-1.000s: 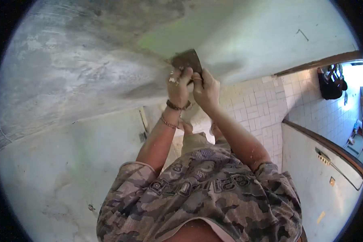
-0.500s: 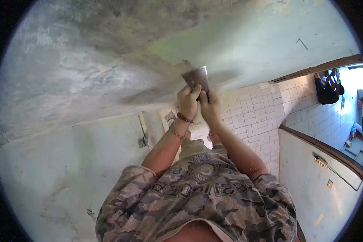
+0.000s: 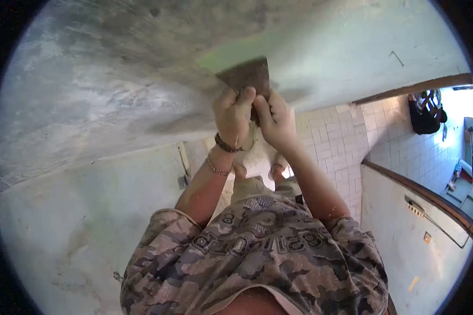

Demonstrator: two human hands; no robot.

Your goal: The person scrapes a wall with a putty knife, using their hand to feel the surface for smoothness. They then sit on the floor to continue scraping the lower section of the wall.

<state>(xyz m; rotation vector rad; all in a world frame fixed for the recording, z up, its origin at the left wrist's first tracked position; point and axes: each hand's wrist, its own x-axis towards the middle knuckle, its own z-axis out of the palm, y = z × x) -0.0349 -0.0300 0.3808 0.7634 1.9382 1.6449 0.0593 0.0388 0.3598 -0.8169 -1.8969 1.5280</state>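
Both hands are raised against the rough grey plastered surface [image 3: 115, 89], and between them they hold a wide, dark, flat metal scraper blade [image 3: 245, 75]. The left hand [image 3: 232, 115], with a beaded band at its wrist, is clenched around the lower part of the tool, thumb up against the back of the blade. The right hand [image 3: 276, 121] is wrapped just beside it, touching it, grasping the same handle, which is hidden inside the two fists. The scraper's long axis runs from the hands up and away, toward the far part of the surface. Its broad edge meets the plaster right at the border of a pale green patch of paint [image 3: 231, 52], which lies directly beyond the blade. Neither hand is clearly nearer that patch; they sit side by side below the blade. To the right, well apart, a white tiled wall [image 3: 336, 142] drops away below the hands.
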